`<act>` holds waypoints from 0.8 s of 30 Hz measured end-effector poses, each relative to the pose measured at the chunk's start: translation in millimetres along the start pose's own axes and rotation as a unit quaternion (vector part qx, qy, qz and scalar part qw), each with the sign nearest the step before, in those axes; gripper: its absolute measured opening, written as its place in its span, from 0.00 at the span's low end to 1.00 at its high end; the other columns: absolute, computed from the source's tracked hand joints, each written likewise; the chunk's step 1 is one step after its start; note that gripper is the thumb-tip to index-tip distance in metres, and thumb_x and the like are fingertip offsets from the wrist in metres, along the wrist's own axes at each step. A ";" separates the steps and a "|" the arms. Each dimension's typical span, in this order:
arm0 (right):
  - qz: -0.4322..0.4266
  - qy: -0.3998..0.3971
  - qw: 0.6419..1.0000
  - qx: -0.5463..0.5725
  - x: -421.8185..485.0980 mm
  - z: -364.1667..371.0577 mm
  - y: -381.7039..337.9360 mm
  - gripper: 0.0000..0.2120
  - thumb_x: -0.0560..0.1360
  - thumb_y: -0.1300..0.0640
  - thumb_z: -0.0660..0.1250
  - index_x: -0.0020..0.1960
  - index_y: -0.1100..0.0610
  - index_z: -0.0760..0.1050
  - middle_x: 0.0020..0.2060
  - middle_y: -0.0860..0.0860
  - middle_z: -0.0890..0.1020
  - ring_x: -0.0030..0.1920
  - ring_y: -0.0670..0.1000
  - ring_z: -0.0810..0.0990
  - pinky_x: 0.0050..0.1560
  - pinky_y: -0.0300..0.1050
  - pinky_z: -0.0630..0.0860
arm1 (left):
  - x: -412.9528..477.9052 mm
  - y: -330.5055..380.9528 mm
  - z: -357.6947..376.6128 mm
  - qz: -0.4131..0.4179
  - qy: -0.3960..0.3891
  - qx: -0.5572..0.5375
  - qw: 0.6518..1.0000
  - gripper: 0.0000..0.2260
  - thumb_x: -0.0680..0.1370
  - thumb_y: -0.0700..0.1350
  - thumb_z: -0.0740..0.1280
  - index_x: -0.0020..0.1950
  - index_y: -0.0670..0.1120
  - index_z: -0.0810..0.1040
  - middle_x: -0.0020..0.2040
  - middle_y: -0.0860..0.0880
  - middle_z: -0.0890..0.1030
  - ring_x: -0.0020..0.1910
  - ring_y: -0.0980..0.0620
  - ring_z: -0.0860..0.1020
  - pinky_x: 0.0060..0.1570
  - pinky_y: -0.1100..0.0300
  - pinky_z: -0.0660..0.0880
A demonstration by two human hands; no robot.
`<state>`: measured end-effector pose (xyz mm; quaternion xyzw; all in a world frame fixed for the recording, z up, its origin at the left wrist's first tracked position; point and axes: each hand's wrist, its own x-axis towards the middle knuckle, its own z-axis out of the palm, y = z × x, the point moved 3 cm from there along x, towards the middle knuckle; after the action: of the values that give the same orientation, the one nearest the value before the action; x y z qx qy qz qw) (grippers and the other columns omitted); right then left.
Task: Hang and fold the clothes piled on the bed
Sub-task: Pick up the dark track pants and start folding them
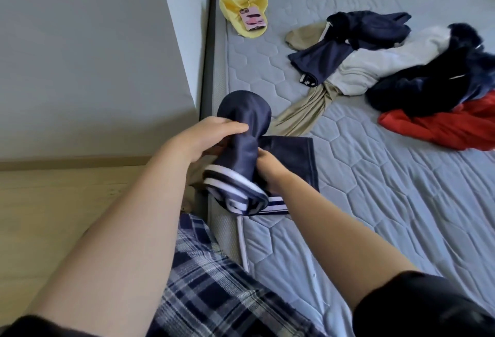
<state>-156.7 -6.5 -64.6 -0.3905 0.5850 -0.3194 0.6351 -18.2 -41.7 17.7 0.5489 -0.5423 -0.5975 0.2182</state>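
**At the bed's left edge, a navy garment held in both hands**

At 9 o'clock of the view, a grey wall panel (93,55) stands over pale wood floor (53,197).

Just right of it, the left hand (211,135) reaches in from 7 o'clock. Its grip is clamped on the navy garment (241,133), thumb on top and fingers tucked beneath.

The garment is bunched into a loose tube, lifted at the near-left edge of the bed (375,202). A flat panel of it trails onto the mattress toward 3 o'clock. It looks light, limp and satin-smooth, so it will likely slide and sag unless kept taut.

The striped band (235,184) at its 6 o'clock end looks thicker and grippier, the better place to take hold for folding or hanging. A white strip (242,243) runs down from it; I cannot tell whether it is a cord or a hanger.

At 12 o'clock of the garment, well apart, a yellow cloth (233,7) carries a phone (253,19) in a pink case.

The right hand (267,167) comes in from 5 o'clock, its grip closed on the garment's right side.

At 2 o'clock lies the pile of clothes (401,68), navy, white and beige, with a red garment (442,127) at its near edge.

No brand or writing is readable; the marks on the phone case and a small white tag in the pile are too blurred.
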 end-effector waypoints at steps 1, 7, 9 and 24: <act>0.033 0.017 0.998 0.048 -3.3 -13.7 -0.3 0.10 0.82 0.63 0.53 0.53 0.59 0.73 0.39 0.50 0.80 0.35 0.45 0.80 0.37 0.34 0.77 | -2.6 -0.1 9.0 0.005 -0.029 -0.032 0.999 0.06 0.77 0.48 0.68 0.44 0.47 0.82 0.40 0.50 0.84 0.40 0.54 0.81 0.37 0.65 0.77; 0.064 0.158 0.966 0.194 -31.8 -112.6 18.3 0.19 0.80 0.47 0.57 0.46 0.61 0.77 0.36 0.55 0.84 0.43 0.53 0.81 0.36 0.40 0.77 | -2.3 -13.1 78.4 0.008 -0.141 0.061 0.988 0.09 0.79 0.37 0.63 0.49 0.48 0.81 0.49 0.49 0.81 0.49 0.57 0.79 0.47 0.63 0.77; 0.069 0.126 0.978 0.150 -37.8 -118.8 24.7 0.21 0.77 0.44 0.64 0.55 0.62 0.78 0.47 0.57 0.84 0.49 0.54 0.82 0.46 0.45 0.78 | 2.0 -13.8 91.7 0.030 -0.090 0.042 0.995 0.11 0.77 0.32 0.62 0.46 0.45 0.81 0.44 0.48 0.82 0.46 0.55 0.80 0.45 0.64 0.77; 0.041 0.217 0.963 -0.157 -34.9 -122.9 24.7 0.14 0.77 0.47 0.63 0.52 0.57 0.73 0.42 0.51 0.79 0.39 0.46 0.77 0.35 0.35 0.73 | 35.5 -68.1 83.6 -0.159 0.118 0.008 0.980 0.32 0.76 0.61 0.62 0.72 0.41 0.67 0.68 0.42 0.73 0.65 0.42 0.72 0.65 0.53 0.67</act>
<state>-283.8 20.7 -70.2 -0.3828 0.7669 -0.2743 0.4360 -80.8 -16.4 -73.6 0.6961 -0.4234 -0.5515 0.1788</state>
